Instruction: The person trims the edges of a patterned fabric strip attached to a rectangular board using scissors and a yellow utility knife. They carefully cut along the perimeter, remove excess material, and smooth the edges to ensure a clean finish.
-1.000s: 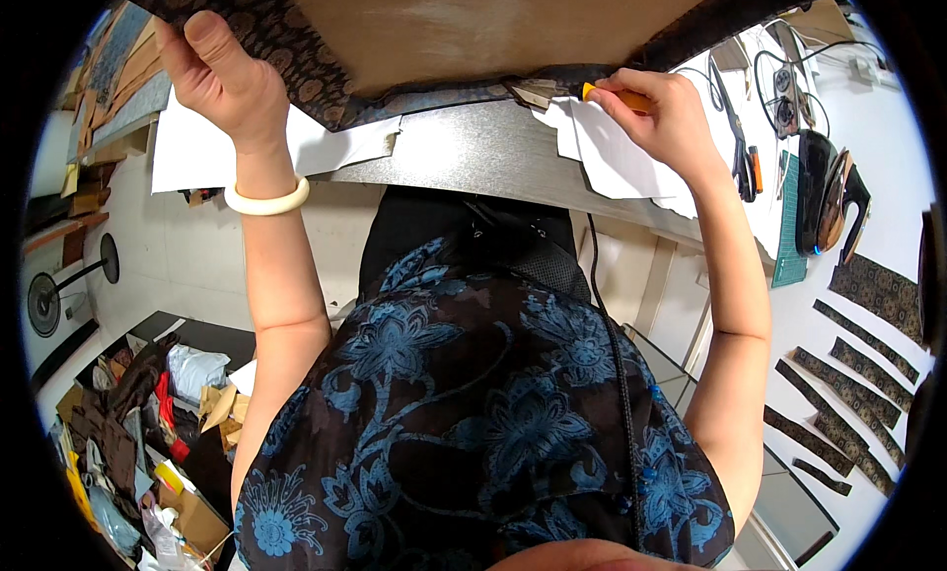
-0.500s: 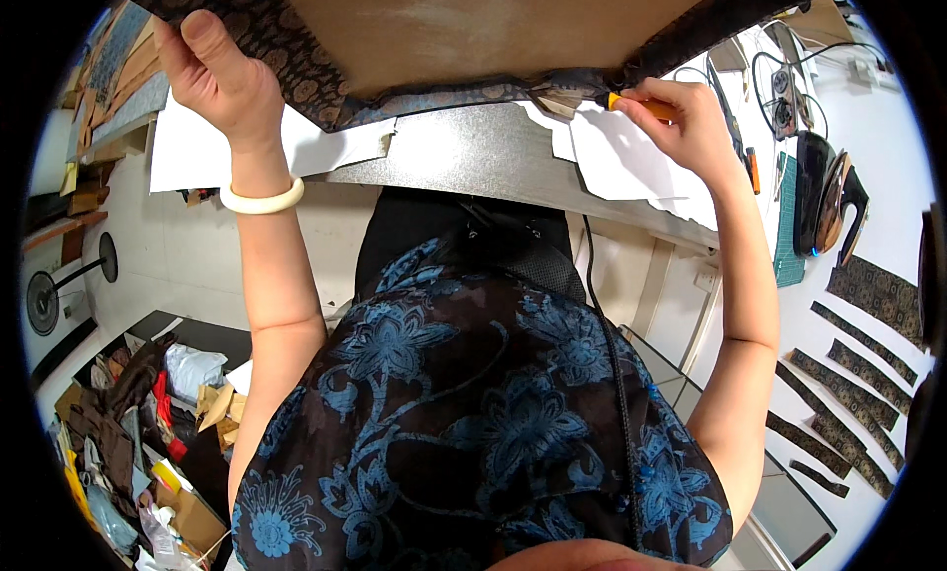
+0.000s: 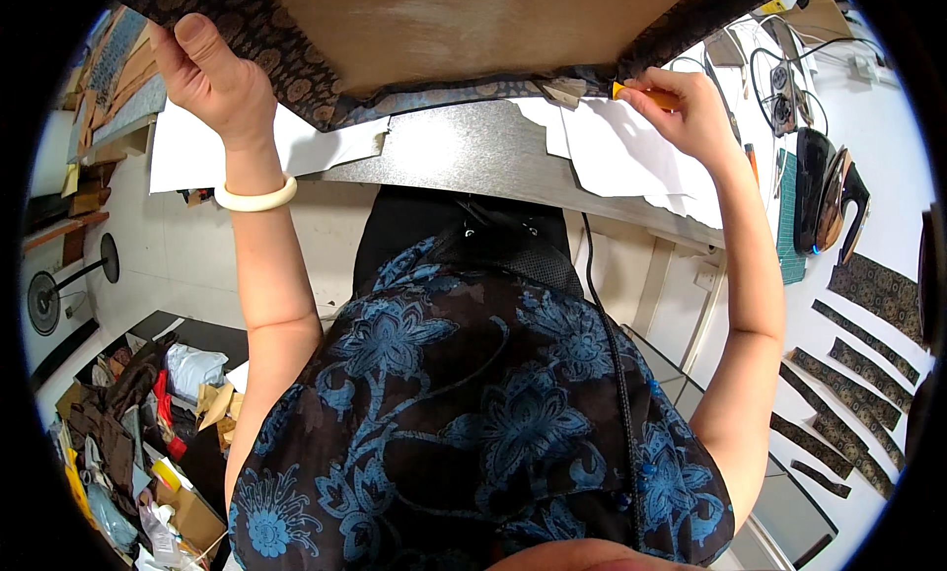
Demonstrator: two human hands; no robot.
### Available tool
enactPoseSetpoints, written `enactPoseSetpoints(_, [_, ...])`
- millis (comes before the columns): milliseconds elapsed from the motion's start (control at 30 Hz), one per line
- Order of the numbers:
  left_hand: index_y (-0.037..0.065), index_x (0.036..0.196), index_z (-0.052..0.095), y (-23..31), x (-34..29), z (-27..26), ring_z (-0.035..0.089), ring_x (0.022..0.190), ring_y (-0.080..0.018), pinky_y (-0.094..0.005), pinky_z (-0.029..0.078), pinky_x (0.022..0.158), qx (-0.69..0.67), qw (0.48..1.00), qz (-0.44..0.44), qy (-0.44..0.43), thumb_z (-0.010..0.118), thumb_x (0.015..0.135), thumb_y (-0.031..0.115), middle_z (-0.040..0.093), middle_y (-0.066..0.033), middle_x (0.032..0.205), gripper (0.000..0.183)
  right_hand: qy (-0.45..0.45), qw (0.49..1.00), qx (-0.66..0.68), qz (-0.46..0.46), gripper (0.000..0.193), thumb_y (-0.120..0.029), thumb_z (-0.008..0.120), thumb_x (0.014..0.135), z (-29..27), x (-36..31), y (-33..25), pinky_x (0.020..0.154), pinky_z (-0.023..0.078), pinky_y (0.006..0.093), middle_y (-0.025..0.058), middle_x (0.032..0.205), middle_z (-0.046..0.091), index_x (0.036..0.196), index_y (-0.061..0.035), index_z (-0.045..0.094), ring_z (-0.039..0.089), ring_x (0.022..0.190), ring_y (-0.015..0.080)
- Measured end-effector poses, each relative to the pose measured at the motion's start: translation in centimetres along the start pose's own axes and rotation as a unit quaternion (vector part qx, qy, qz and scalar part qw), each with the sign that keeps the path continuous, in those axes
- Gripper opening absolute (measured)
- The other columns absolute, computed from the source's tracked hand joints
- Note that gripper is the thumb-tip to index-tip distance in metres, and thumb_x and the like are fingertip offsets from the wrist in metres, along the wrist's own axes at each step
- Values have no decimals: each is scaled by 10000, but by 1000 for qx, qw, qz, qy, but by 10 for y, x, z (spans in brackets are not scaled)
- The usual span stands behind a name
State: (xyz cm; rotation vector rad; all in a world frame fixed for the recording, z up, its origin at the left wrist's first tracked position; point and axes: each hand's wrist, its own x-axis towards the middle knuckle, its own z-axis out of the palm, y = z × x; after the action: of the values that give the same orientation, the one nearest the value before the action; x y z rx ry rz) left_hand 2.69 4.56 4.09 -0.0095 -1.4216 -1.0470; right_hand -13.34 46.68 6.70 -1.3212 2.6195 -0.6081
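Fingers of the right hand (image 3: 691, 112) pinch a small yellow-orange tool (image 3: 643, 95), its tip pressed where the dark patterned fabric (image 3: 266, 38) wraps round the lower right corner of a brown board (image 3: 473, 24); the grip is narrow and closed on the tool. Just under that hand lie white paper pieces (image 3: 621, 157) with wavy cut edges, spread on the grey metal desk (image 3: 464, 152). The left hand (image 3: 212, 73) is at the board's lower left edge, fingers closed over the fabric border and thumb pointing up, so its grip is shut on the fabric; a cream bangle (image 3: 256, 198) sits on that wrist. Another white sheet (image 3: 237, 152) lies below the left hand, hanging past the desk edge. The board fills the top of the view, held tilted above the desk between the two hands. Farther right, on a white surface, are a black iron (image 3: 819, 191), a green cutting mat (image 3: 789, 221) and strips of patterned fabric (image 3: 858, 359). Low on the left, the floor holds a heap of scraps and bags (image 3: 138, 413).
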Motion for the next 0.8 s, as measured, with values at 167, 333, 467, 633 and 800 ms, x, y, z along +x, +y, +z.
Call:
enactPoseSetpoints(167, [81,1012,563,-6,-3,5,507,849,-73,-241,438,814,-14,1000,1,-9,577,1071,333,564,39,866,260,15,1000,23,-7,231,-261,762,906,1,-6,11,615,549,339,145,731,724,908,-29,759,714,631,272])
enactPoseSetpoints(333, [67,1059,583,5,-6,18,540,878,-86,-251,458,824,-30,1000,-2,3,571,1073,331,603,20,917,264,21,1000,23,4,229,-263,770,899,3,-10,9,613,551,330,141,733,727,900,-34,764,713,626,264])
enactPoseSetpoints(467, [56,1097,598,15,-6,31,567,901,-96,-258,474,833,-45,999,-9,15,567,1074,329,635,4,958,275,47,998,39,4,225,-260,776,894,14,-16,4,588,538,338,134,712,715,875,-36,758,701,609,279])
enactPoseSetpoints(633, [15,1275,583,-29,1,-22,606,1038,-141,-276,481,932,-41,997,14,-69,553,1079,307,669,-56,1160,353,61,997,1,-49,248,-281,761,901,27,3,-33,575,528,372,135,686,692,830,-44,736,683,609,321])
enactPoseSetpoints(800, [-19,1399,522,-3,-13,14,591,1154,-167,-303,455,1019,-73,996,5,-41,517,1094,284,634,-93,1309,430,61,996,-3,-69,258,-292,745,907,41,14,-58,580,526,409,144,677,680,814,-53,716,677,632,352])
